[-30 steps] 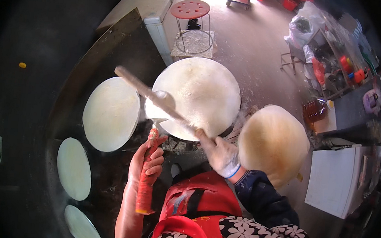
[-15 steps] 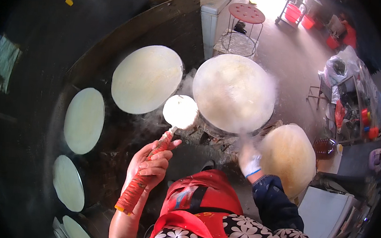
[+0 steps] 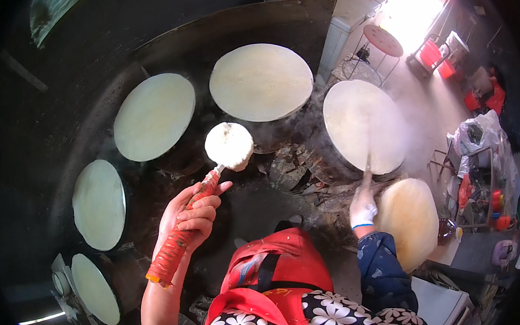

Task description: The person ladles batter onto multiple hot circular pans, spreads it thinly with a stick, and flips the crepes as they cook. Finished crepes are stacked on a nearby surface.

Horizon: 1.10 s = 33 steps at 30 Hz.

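Observation:
My left hand (image 3: pixel 193 213) is wrapped round the red-bound handle of a ladle (image 3: pixel 229 146), whose round bowl is full of white batter. It hangs above the dark gap inside a ring of griddles. My right hand (image 3: pixel 363 208), partly covered in white, is closed at the near edge of a steaming round flatbread (image 3: pixel 363 126). Something thin and dark sticks out past its fingers onto that edge; its kind is unclear. Right beside this hand is a browned flatbread (image 3: pixel 408 223). A pale flatbread (image 3: pixel 261 82) lies beyond the ladle.
More pale rounds, such as one flatbread (image 3: pixel 155 117), curve down the left side. Broken, crusted rubble (image 3: pixel 290 168) lies between the griddles. A red stool (image 3: pixel 383 41) stands behind, a cluttered rack (image 3: pixel 482 174) at right, and a white box (image 3: pixel 441 305) at lower right.
The whole view has swung, shifting griddles and stool rightward. My right hand, blurred before, now shows clearly at the steaming flatbread's near edge. My left hand still holds the filled ladle.

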Motion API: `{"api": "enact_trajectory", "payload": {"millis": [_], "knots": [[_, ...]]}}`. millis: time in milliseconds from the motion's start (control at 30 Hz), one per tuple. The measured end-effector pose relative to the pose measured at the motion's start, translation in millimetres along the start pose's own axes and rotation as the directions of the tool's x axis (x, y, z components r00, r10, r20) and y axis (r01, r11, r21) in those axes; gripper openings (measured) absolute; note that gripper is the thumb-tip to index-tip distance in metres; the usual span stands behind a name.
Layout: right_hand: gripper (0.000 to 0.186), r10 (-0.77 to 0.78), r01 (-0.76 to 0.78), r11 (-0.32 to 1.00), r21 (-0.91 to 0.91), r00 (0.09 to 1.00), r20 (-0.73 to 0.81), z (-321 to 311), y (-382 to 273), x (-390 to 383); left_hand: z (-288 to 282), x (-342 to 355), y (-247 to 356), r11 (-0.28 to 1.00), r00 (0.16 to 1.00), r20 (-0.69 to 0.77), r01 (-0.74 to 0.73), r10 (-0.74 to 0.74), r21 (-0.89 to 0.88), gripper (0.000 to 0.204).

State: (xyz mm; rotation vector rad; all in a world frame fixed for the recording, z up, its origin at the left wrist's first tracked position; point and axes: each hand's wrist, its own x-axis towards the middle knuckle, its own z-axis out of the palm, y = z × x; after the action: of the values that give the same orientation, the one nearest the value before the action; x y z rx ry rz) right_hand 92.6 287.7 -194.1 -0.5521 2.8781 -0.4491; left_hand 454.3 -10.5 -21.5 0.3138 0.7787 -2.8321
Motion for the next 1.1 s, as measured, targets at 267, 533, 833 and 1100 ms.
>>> {"api": "enact_trajectory", "payload": {"millis": [267, 533, 833, 1100], "knots": [[0.067, -0.312, 0.316, 0.948, 0.034, 0.945, -0.098, 56, -74, -55, -7, -68, 45, 0.999, 0.999, -0.004, -0.047, 0.047, -0.009, 0.062], [0.06, -0.501, 0.486, 0.821, 0.3, 0.865, -0.032, 65, -175, -33, 24, -134, 36, 0.903, 0.842, 0.384, -0.427, 0.378, 0.045, 0.062], [0.058, -0.808, 0.646, 0.53, 0.55, 0.582, 0.095, 141, -345, 29, 7, -140, 65, 0.812, 0.786, 0.21, -0.543, 0.581, -0.215, 0.058], [0.062, -0.892, 0.64, 0.449, 0.624, 0.284, 0.351, 174, -465, -19, -22, -172, 13, 0.578, 0.517, 0.268, -0.657, 0.813, -0.484, 0.064]]}}
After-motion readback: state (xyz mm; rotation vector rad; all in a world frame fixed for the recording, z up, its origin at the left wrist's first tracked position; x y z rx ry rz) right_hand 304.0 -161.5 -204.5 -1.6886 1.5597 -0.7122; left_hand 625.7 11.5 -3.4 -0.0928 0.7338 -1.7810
